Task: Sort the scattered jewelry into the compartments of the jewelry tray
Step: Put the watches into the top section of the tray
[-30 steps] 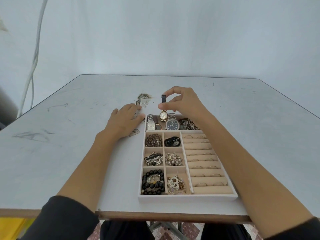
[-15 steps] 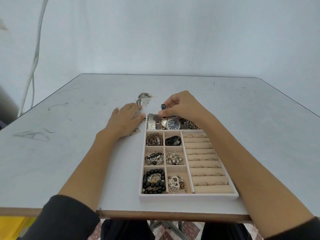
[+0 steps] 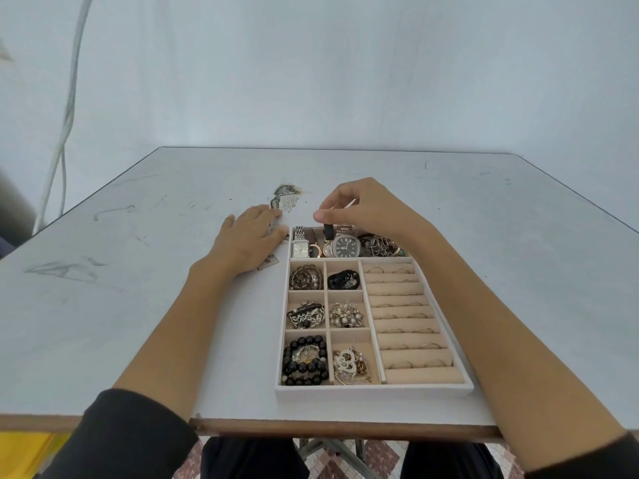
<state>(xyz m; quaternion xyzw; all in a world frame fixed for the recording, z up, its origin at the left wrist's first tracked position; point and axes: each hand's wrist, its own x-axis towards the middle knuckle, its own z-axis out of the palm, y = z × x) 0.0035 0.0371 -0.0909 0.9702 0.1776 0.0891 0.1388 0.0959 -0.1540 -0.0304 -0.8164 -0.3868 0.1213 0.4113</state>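
1. Right hand [image 3: 366,212]: thumb and forefinger pinch the upper end of the strap of the dark-strapped watch [image 3: 327,233]. The watch's case sits below the fingertips, in the far long compartment of the jewelry tray [image 3: 373,392].
2. Left hand [image 3: 247,242]: flat, fingers straight, palm down on the table [image 3: 138,305], just beside the tray's far corner. It holds nothing.
3. Handling, judged: the watch is light, with a limp strap that lets the case swing. Its glass face is liable to scratch against metal neighbours. The steadier hold is low on the strap or across the case sides.
4. Neighbours under the right hand: the dark-dial watch [image 3: 345,248] lies just beside the held case, and the square silver watch [image 3: 300,247] lies toward the left hand. Room to set down is tight.
5. Edges and room: the tray's far wall lies directly beneath the right fingertips. Bare table opens beyond both hands. Loose jewelry [image 3: 285,202] lies just past the left fingertips.
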